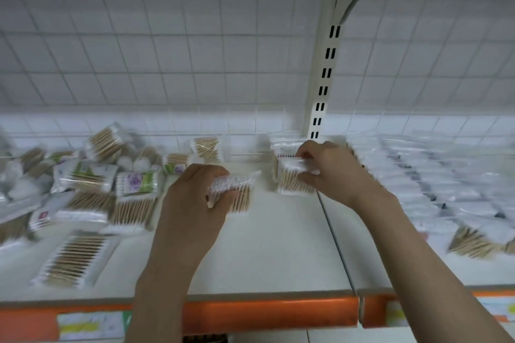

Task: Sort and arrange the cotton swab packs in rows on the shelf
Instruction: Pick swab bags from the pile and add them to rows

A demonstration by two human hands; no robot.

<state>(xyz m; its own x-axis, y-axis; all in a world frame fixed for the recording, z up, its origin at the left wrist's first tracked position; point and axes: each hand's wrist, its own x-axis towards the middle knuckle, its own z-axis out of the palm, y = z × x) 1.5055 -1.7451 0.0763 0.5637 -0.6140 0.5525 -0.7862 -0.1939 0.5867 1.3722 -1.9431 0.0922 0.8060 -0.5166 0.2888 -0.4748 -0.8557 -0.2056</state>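
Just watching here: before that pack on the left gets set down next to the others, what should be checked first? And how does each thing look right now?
1. Left hand grips its swab pack: ok.
2. Right hand steadies the standing packs: ok.
3. Bare shelf between the hands for the next pack: ok.
4. Held pack matches the standing ones: cannot tell, blurred.
5. Loose pile at left sorted: not ok.

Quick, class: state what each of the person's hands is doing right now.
Left hand: grips a swab pack above the shelf.
Right hand: pinches a standing pack at the back.
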